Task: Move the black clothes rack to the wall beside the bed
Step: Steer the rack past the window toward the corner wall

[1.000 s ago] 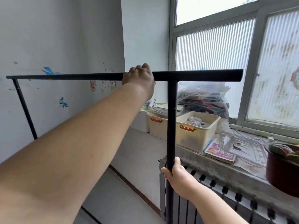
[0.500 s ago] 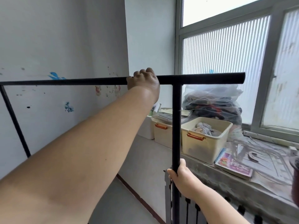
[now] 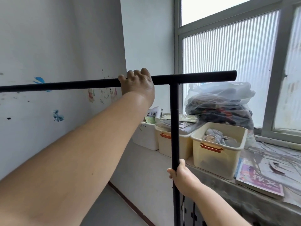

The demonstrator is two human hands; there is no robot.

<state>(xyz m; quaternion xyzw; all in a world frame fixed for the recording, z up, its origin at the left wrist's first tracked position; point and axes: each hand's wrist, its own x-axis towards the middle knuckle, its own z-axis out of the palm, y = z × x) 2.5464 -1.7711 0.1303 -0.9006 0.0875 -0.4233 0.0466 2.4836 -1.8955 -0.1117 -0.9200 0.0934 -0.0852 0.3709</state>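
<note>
One black clothes rack (image 3: pixel 174 121) is in the near middle, its top bar running from the left edge towards the window, just in front of the paint-marked left wall (image 3: pixel 48 46); two grips hold it; the left grip (image 3: pixel 137 86) is curled over the top bar; the right grip (image 3: pixel 182 175) is wrapped round the one upright, lower down; on the far windowsill (image 3: pixel 244 206) sit two cream tubs (image 3: pixel 216 158), one white box (image 3: pixel 146 136) and one clear bag of clothes (image 3: pixel 219 101).
</note>
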